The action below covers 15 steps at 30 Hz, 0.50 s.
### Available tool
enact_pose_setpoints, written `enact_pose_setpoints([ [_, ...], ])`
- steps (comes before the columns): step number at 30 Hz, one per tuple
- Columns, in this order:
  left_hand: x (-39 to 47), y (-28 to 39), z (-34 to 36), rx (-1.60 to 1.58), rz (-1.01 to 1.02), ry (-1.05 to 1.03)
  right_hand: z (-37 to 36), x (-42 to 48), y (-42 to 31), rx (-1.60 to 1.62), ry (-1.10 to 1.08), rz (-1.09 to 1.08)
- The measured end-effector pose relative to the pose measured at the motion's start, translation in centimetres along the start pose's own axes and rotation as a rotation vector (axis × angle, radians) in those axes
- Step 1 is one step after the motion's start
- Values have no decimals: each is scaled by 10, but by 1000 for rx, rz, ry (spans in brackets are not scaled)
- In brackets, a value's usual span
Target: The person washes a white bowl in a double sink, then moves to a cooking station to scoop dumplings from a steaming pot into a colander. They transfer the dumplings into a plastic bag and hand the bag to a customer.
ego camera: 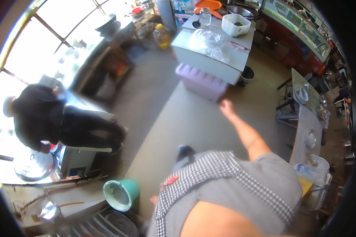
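My right hand (227, 108) is stretched out over the floor, just below a lilac plastic crate (201, 84); its fingers look loosely curled, and I see nothing in it. Only a small part of my left hand (154, 200) shows past my checked apron (201, 163), near a teal bucket (127, 192). The crate stands under a white table (207, 63). On that table lie a clear plastic bag (209, 41) and a pink-handled utensil (238, 45), with a white tub (235, 25) of greens, a glass jar (205, 17) and a black ladle (196, 24) behind.
At the left, a co-worker in black (41, 115) stands by the window counter. A yellow-capped oil jug (162, 36) is beside the white table, a black bin (247, 74) at its right. Tables with dishes (301, 94) line the right side. A metal rack (98, 226) is at lower left.
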<state>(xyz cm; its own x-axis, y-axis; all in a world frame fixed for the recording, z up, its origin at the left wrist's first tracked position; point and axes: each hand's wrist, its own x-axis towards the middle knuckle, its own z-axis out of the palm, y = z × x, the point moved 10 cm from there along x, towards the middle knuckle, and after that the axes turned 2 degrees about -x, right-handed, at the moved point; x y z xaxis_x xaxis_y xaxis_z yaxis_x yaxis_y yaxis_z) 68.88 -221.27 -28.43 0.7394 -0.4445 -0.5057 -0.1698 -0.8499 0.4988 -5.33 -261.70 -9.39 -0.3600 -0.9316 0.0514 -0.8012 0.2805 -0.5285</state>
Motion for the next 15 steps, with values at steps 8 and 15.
enact_pose_setpoints([
  [8,28,458,109,-159,588,-255,-101,205,-10,-106,335,323],
  [15,-93,742,246,-399,850,-509,-64,331,58,-200,113,482],
])
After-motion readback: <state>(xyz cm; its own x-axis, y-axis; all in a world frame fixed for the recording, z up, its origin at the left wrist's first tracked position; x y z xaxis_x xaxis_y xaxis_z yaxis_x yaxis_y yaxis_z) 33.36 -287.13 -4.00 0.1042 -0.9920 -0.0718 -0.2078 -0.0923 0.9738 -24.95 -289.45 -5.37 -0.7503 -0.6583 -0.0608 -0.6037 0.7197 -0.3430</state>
